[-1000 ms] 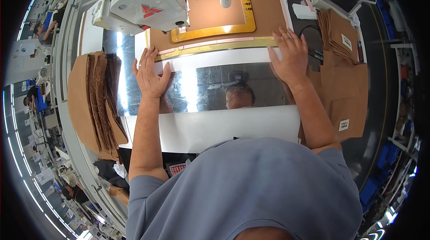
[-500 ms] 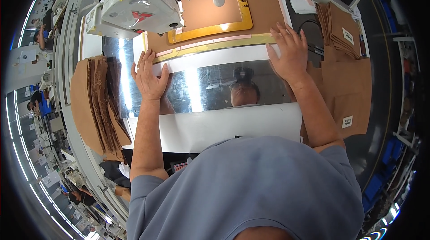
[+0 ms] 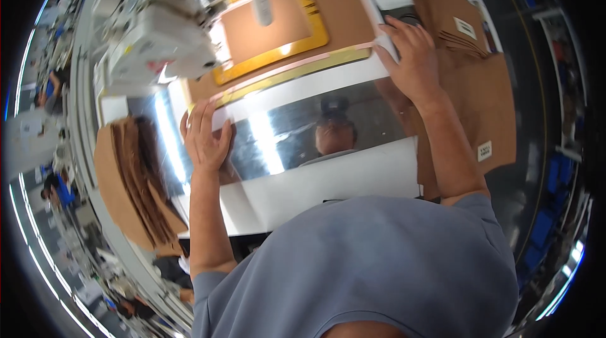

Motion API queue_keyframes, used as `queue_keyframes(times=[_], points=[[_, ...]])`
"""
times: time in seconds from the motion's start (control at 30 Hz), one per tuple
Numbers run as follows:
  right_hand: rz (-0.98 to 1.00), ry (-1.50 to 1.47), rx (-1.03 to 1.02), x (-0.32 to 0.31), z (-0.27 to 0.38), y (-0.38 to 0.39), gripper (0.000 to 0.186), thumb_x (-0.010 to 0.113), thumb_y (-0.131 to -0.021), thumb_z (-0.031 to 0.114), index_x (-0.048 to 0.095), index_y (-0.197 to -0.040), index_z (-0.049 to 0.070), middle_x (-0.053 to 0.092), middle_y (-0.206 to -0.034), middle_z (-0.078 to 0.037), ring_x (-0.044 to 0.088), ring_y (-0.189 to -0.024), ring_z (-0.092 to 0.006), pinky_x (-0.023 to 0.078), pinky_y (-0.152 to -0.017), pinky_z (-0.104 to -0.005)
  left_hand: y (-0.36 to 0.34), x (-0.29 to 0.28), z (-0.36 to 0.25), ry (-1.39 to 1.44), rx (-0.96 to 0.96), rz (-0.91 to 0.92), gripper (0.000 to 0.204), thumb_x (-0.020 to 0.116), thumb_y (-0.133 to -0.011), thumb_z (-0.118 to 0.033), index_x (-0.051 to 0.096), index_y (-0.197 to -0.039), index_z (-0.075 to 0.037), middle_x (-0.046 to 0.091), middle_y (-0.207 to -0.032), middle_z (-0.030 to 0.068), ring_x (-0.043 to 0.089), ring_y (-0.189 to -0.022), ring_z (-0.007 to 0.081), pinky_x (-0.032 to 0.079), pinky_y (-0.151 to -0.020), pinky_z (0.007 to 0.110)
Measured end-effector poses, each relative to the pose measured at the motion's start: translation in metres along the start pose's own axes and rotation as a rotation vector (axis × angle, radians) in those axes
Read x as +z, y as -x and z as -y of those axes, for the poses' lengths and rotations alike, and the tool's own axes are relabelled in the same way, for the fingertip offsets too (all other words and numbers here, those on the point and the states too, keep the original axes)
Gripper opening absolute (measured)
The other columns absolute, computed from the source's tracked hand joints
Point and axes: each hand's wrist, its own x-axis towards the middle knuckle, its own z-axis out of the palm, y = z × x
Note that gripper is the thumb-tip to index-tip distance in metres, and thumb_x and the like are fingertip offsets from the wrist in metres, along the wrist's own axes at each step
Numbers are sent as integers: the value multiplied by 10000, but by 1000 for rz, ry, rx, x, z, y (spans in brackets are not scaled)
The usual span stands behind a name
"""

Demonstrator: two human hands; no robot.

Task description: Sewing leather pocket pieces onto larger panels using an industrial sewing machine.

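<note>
My left hand [image 3: 208, 137] rests with spread fingers at the near left corner of a flat sewing template [image 3: 341, 80], which has a white near border. At its near right corner lies my right hand [image 3: 411, 60], fingers stretched out over the edge. Both hands are open. Brown sheet material [image 3: 344, 6] covers the template, with a yellow strip [image 3: 297, 73] along the near side. A yellow frame [image 3: 271, 60] with dark handwritten marks lies on the brown material. Between my forearms a shiny metal plate [image 3: 297, 126] reflects a person.
A white sewing machine [image 3: 158, 41] stands over the template's far left. Stacked brown pieces [image 3: 129, 180] lie at the left; more brown pieces [image 3: 448, 16] and a large brown panel [image 3: 486, 111] at the right. A white sheet [image 3: 328, 174] covers the near edge.
The whole view has tilted and blurred, with the left side now lower. Both hands stay at the template's near corners.
</note>
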Motion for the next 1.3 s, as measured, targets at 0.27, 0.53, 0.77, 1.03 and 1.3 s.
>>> queue_keyframes(times=[0.27, 0.53, 0.77, 1.03, 1.3], points=[[-94, 41, 365, -26, -111, -2, 298, 788, -878, 298, 723, -1054, 66, 693, -1069, -117, 679, -971, -332, 549, -848, -440, -10, 0, -61, 160, 127, 175, 728, 614, -959, -475, 467, -1516, -31, 452, -1582, 204, 383, -1493, 379, 221, -1224, 562], [30, 143, 339, -21, -134, 3, 410, 807, -858, 365, 714, -1085, 36, 697, -1064, -103, 660, -1018, -314, 543, -894, -420, 48, -29, -64, 393, 219, 164, 336, 655, -940, -304, 728, -1136, -41, 732, -1175, 125, 688, -1114, 314, 472, -1007, 447], [59, 8, 385, -26, -134, 1, 280, 772, -852, 314, 747, -1028, 97, 716, -1038, -65, 679, -1018, -278, 564, -869, -413, 23, -26, -86, 381, 192, 45, 250, 665, -935, -265, 744, -1070, -71, 759, -1044, 85, 716, -988, 261, 498, -911, 397], [172, -7, 477, -28, -133, 0, 260, 776, -838, 296, 740, -1001, 96, 713, -1052, -65, 679, -1028, -270, 555, -887, -423, 5, -20, -99, 396, 257, 40, 254, 681, -933, -277, 747, -1077, -79, 756, -1087, 78, 715, -1009, 250, 507, -905, 387], [145, -97, 532, -27, -145, 1, 210, 782, -841, 273, 759, -948, 93, 739, -948, -70, 696, -962, -277, 552, -871, -404, -5, -19, -111, 400, 309, 9, 207, 707, -910, -238, 756, -1046, -90, 760, -1080, 75, 724, -966, 238, 526, -858, 371]])
